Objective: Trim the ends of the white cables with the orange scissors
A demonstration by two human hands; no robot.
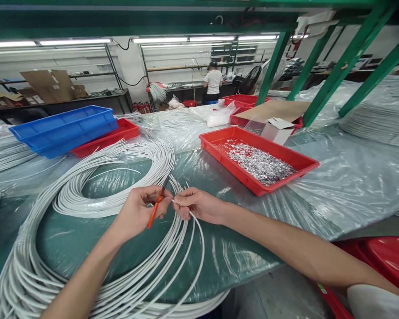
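White cable end (173,200) is right btwn the two hands, pinched in the R hand (194,204), thumb over fingers, so that grip's clamped on the cable fwiw. Just the tip pokes out, toward the L hand (148,206), which has its fingers wrapped around an orange-handled tool (156,208). So L grip is closed on the tool, handle slanting down toward the wearer, dark jaws pointing up and away. Can't tell if the jaws are apart or together, too small tbh. Hands are v close to each other, fingertips abt touching.

Right under the grip there's a bundle of white cables (20,261), big loops running L of the hands, w/ a smaller ring just beyond them. A few strands curve out below the R hand, near the table edge. All of it's on a green table (246,243) w/ clear plastic over it.

Beyond the grip and to the R: red tray (231,168) w/ a pile of silvery bits (261,164), mostly heaped at its R end. Past that, a small white box (279,128) and a brown sheet (275,109) lying over another red tray. Beyond the grip on the L: blue tray (64,133) sitting partly on a lower red one. Green posts (349,66) rise far R. Way past the hands, a person in a white top (213,82) is at a bench. Red seat (382,257) is low R, nearer than the grip.
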